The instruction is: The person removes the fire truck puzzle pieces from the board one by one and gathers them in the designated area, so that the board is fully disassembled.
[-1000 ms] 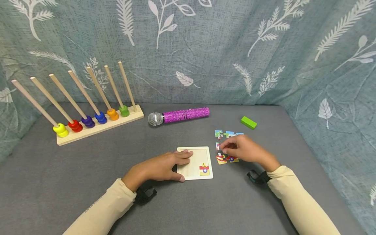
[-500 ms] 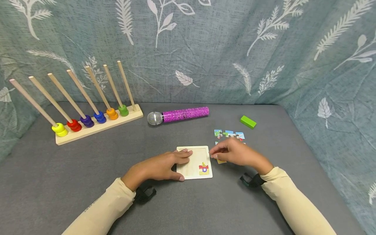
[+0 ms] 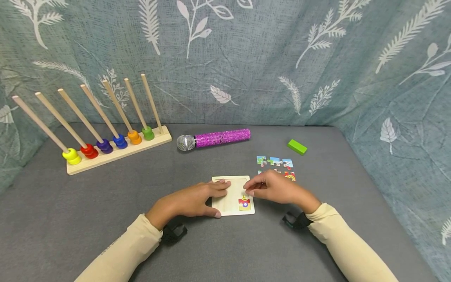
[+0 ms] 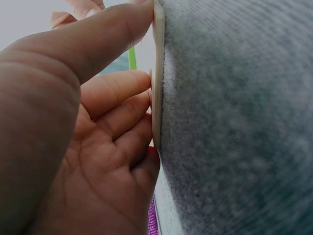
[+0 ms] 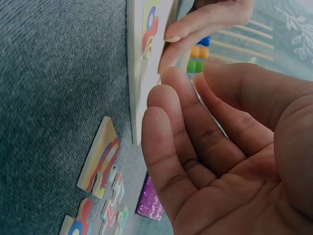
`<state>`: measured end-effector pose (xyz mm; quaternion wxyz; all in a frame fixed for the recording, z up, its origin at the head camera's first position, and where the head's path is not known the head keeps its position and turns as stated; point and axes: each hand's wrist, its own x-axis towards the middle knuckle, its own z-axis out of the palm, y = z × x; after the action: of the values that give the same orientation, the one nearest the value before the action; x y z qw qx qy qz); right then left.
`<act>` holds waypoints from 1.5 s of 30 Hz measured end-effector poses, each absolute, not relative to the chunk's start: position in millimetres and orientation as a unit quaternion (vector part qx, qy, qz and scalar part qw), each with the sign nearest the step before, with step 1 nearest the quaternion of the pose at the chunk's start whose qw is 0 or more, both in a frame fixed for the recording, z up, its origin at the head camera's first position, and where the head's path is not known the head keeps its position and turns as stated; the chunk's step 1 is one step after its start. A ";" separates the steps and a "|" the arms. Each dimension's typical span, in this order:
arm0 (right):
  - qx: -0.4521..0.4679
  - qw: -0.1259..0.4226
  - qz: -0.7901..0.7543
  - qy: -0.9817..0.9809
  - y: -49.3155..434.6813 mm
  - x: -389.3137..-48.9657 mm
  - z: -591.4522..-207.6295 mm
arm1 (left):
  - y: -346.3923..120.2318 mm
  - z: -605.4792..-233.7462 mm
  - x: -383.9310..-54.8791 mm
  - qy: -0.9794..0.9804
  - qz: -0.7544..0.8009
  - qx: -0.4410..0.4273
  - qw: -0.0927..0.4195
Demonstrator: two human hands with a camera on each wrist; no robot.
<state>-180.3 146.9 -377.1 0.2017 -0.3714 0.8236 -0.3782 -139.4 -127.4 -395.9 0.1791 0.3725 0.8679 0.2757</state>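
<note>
A shallow wooden puzzle tray (image 3: 230, 207) lies on the table in front of the person. One red and yellow puzzle piece (image 3: 244, 204) sits in its lower right corner. My left hand (image 3: 197, 199) rests on the tray's left part, fingers spread over it and thumb at the near edge. My right hand (image 3: 273, 187) hovers at the tray's right edge, just above that piece, thumb close to the fingers. No piece shows between those fingers (image 5: 159, 132) in the right wrist view. Several loose puzzle pieces (image 3: 275, 161) lie to the right, partly covered by the right hand.
Behind the tray lies a purple glittery microphone (image 3: 222, 137). A green block (image 3: 297, 147) is at the back right. The wooden peg stand (image 3: 119, 150) with coloured beads stands at the back left. A leafy grey-green cloth (image 3: 225, 70) hangs behind the table.
My right hand has moved left from the loose pieces to the tray's right edge. The left hand has stayed on the tray.
</note>
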 end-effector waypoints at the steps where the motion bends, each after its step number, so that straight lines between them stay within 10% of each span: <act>1: -0.371 0.204 -0.380 0.822 146.6 -180.1 -377.9 | -127.3 -396.0 -139.4 0.868 0.276 0.372 0.180; 45: -0.418 0.202 -0.368 0.806 137.3 -180.5 -384.9 | -128.8 -400.4 -141.6 0.867 0.276 0.378 0.174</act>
<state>-180.5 137.3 -384.9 0.2023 -0.4180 0.8056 -0.3679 -141.6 -128.8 -400.4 0.1741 0.3776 0.8667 0.2757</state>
